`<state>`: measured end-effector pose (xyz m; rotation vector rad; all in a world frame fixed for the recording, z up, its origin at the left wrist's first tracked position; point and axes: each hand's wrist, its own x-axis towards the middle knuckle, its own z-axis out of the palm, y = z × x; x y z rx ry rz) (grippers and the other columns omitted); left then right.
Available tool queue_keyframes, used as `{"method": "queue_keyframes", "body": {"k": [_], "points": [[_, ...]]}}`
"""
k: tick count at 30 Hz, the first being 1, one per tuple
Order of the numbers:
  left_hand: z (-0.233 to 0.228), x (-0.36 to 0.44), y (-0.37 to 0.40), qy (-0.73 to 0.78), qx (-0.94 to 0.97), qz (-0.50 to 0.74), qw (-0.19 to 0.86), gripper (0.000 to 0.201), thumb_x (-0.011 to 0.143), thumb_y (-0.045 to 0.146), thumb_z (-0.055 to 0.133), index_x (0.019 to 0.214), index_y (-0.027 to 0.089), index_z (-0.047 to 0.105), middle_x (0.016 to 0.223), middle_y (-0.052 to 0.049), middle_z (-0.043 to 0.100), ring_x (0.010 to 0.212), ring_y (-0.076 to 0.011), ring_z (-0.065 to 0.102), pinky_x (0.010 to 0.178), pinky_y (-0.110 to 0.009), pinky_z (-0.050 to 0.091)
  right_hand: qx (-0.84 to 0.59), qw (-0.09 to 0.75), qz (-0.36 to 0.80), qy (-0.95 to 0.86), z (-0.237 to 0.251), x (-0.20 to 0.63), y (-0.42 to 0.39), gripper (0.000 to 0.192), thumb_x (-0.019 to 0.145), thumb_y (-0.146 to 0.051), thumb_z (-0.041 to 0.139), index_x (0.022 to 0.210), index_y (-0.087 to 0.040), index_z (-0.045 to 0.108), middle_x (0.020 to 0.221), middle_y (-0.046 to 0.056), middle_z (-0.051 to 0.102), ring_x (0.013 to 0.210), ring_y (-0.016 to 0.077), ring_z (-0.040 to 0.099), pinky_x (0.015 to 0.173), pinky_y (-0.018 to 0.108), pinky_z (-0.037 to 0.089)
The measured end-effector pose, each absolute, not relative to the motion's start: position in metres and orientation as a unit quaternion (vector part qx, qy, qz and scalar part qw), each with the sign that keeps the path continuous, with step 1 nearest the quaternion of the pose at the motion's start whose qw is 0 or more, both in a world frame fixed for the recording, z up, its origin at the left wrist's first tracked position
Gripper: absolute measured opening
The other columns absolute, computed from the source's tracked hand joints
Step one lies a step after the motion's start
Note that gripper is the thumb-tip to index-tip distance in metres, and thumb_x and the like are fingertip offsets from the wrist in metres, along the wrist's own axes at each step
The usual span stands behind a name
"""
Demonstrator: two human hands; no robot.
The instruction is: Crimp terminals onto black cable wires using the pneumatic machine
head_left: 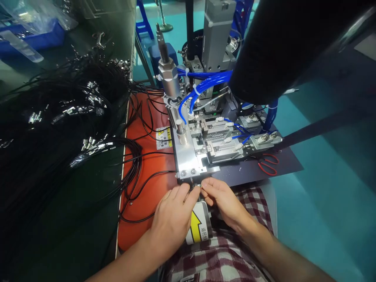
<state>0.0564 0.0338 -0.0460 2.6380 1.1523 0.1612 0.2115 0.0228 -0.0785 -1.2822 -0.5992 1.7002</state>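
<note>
My left hand (174, 207) is closed, its thumb and fingertips together at the front edge of a metal machine (188, 156). A thin black cable (138, 221) runs from the left into this hand and is hidden beneath it. Opposite, my right hand (219, 196) pinches a tiny, pale, shiny piece (199, 185) between thumb and forefinger, close against the left thumb. Too little of that piece shows to name it. Just below the hands is a rounded housing with a yellow arrow label (196, 227).
Bundled black cables with shiny ends (91, 145) lie at the left, some across the orange-red surface (143, 196). Blue air tubes (208, 80) loop over the machine. Red-handled scissors (268, 164) lie at its right. A thick black column (264, 51) crosses the upper right.
</note>
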Motion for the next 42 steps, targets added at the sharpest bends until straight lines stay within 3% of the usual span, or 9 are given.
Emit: {"method": "queue_keyframes", "body": {"k": [8, 18, 30, 37, 42], "points": [[-0.038, 0.044, 0.027, 0.425, 0.866, 0.137, 0.226, 0.035, 0.089, 0.007, 0.034, 0.118, 0.013, 0.053, 0.104, -0.01, 0.055, 0.092, -0.0197, 0.055, 0.08, -0.033, 0.052, -0.505, 0.454, 0.686, -0.262, -0.078, 0.214, 0.022, 0.036, 0.077, -0.05, 0.063, 0.066, -0.018, 0.05, 0.053, -0.006, 0.048, 0.047, 0.0089, 0.038, 0.051, 0.023, 0.029], [-0.061, 0.042, 0.013, 0.451, 0.873, 0.125, 0.139, 0.041, 0.088, 0.005, 0.034, 0.126, 0.011, 0.048, 0.118, -0.015, 0.05, 0.105, -0.0261, 0.049, 0.088, -0.044, 0.048, -0.499, 0.458, 0.696, -0.239, -0.083, 0.214, 0.022, 0.035, 0.071, -0.047, 0.069, 0.065, -0.018, 0.051, 0.054, -0.006, 0.046, 0.048, 0.0081, 0.035, 0.052, 0.024, 0.027], [-0.05, 0.052, 0.018, 0.463, 0.872, 0.088, 0.134, 0.041, 0.087, 0.008, 0.038, 0.123, 0.018, 0.055, 0.104, -0.012, 0.052, 0.091, -0.025, 0.052, 0.075, -0.041, 0.051, -0.494, 0.457, 0.688, -0.271, -0.083, 0.215, 0.022, 0.037, 0.072, -0.05, 0.067, 0.064, -0.018, 0.052, 0.055, -0.005, 0.047, 0.049, 0.0092, 0.037, 0.053, 0.025, 0.027], [-0.036, 0.051, 0.03, 0.442, 0.859, 0.197, 0.168, 0.029, 0.089, 0.008, 0.034, 0.102, 0.011, 0.06, 0.09, -0.01, 0.058, 0.081, -0.0203, 0.054, 0.071, -0.033, 0.051, -0.502, 0.464, 0.669, -0.291, -0.086, 0.215, 0.021, 0.035, 0.073, -0.05, 0.066, 0.068, -0.018, 0.052, 0.059, -0.004, 0.051, 0.049, 0.0094, 0.041, 0.053, 0.025, 0.03], [-0.039, 0.036, 0.042, 0.446, 0.858, 0.169, 0.189, 0.023, 0.091, 0.01, 0.04, 0.098, 0.013, 0.061, 0.086, -0.007, 0.056, 0.084, -0.0201, 0.053, 0.075, -0.032, 0.049, -0.507, 0.46, 0.665, -0.299, -0.088, 0.216, 0.022, 0.034, 0.075, -0.048, 0.065, 0.067, -0.018, 0.052, 0.059, -0.004, 0.051, 0.049, 0.0091, 0.04, 0.053, 0.025, 0.03]]}}
